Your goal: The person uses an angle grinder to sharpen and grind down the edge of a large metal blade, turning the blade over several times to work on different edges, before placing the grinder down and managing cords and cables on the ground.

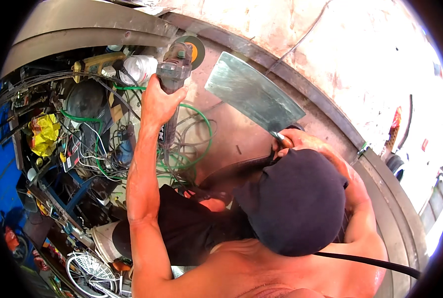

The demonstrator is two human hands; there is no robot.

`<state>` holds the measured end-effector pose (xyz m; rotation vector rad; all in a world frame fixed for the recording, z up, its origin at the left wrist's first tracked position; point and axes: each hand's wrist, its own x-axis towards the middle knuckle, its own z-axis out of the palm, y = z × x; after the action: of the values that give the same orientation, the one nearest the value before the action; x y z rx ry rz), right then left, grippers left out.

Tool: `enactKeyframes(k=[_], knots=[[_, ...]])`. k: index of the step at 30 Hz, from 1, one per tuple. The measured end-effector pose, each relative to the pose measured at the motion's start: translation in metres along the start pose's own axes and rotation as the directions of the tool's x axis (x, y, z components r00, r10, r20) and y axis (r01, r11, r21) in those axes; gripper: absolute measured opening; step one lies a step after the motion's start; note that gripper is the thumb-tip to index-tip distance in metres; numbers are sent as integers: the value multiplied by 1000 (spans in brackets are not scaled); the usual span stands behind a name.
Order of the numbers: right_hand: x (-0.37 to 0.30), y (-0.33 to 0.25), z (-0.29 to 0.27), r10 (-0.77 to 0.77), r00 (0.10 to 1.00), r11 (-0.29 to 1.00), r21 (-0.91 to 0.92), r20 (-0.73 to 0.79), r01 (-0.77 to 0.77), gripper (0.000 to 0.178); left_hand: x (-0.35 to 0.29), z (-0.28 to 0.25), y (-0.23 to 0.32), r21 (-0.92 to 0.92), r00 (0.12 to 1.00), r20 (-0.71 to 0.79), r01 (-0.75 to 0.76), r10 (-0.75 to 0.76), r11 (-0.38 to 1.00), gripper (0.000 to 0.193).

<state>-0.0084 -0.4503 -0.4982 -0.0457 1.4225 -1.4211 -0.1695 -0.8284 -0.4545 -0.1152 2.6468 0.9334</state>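
Brown-handled and clamped in the right hand [306, 141], one cleaver [254, 92] points up and left. Left of the cleaver, the left hand [157, 102] grips one angle grinder [176, 64], its single disc [197, 52] separated from the cleaver's edge by a narrow gap. Floor [234, 126] spreads below the cleaver; one metal rail [331, 105] lines its upper-right side; green cord [210, 128] loops lower left.
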Motion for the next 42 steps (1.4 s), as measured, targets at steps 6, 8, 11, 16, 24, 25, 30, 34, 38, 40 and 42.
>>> enactKeyframes(k=[6, 8, 11, 16, 24, 25, 30, 34, 38, 40, 42], knots=[[1, -3, -1, 110, 994, 993, 48, -8, -109, 34, 1, 2, 4, -17, 1000, 19, 16, -15, 1000, 58], [2, 7, -1, 50, 999, 998, 49, 3, -50, 33, 1, 3, 4, -18, 999, 32, 24, -23, 1000, 58], [4, 7, -2, 18, 1000, 999, 36, 0, -18, 34, 3, 3, 0, -11, 999, 31, 25, -25, 1000, 57], [3, 1, -3, 34, 999, 999, 19, -12, -34, 34, 3, 5, -3, -30, 1000, 28, 9, -8, 1000, 58], [3, -10, -4, 35, 984, 989, -139, -172, -59, 33, 4, 6, -6, -21, 1000, 22, 5, -5, 1000, 58], [6, -5, -5, 93, 959, 970, -195, -266, -148, 34, 4, 6, -5, 8, 1000, 8, 13, -13, 1000, 57], [7, -3, -10, -45, 669, 979, -166, -742, -118, 42, 4, -5, -6, 2, 999, -20, 38, -38, 999, 57], [13, 14, -27, -201, 538, 954, -289, -818, -83, 47, -1, -12, 2, 38, 998, -43, 38, -36, 999, 55], [20, 11, -41, -308, 466, 928, -370, -830, -47, 47, -22, -10, 43, 73, 999, 30, -44, 42, 996, 55], [26, 13, -48, -390, 415, 900, -436, -822, -18, 47, -29, -2, 54, 54, 989, 146, -36, 28, 998, 56], [29, 10, -51, -354, 445, 907, -418, -823, -51, 46, -37, 12, 54, 57, 978, 181, -117, 105, 992, 57]])
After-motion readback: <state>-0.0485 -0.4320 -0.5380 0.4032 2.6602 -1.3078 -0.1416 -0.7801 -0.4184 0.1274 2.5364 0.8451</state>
